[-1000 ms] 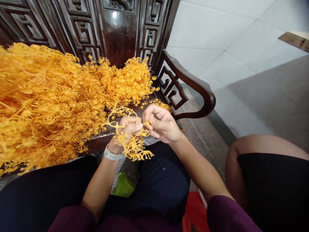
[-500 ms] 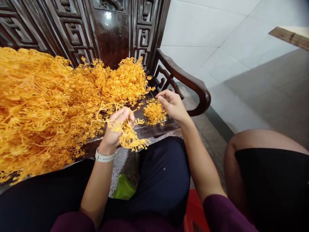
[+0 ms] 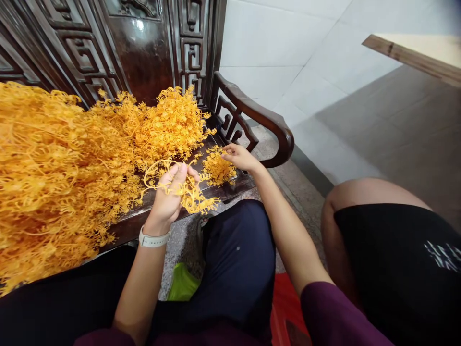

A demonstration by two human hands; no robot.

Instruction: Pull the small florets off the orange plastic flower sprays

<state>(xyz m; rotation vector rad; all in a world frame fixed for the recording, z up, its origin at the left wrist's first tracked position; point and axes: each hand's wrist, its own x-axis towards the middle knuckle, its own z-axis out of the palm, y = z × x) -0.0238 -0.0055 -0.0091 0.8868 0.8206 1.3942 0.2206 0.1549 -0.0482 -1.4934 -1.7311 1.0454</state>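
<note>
My left hand [image 3: 171, 194], with a pale watch strap at the wrist, pinches yellow plastic flower sprigs [image 3: 196, 198]. Their thin stems loop over the fingers, and the branched tips hang to the right above my knee. My right hand [image 3: 239, 157] reaches over a small heap of short yellow pieces [image 3: 218, 167] on the bench seat. Its fingers are stretched and slightly apart, with the tips at the heap's upper right edge. No piece can be made out between them. A large pile of similar yellow sprigs [image 3: 65, 178] covers the seat to the left.
The dark carved wooden bench [image 3: 144, 62] has a curved armrest [image 3: 266, 117] just beyond my right hand. Another person's knee [image 3: 374, 197] is at the right. A green object [image 3: 183, 283] and a red object [image 3: 288, 307] lie low by my legs. A wooden board edge [image 3: 406, 55] juts in at upper right.
My right hand's fingers have gone from pinched together to more stretched, over the small heap. My left hand keeps hold of the sprigs. The view has shifted slightly right.
</note>
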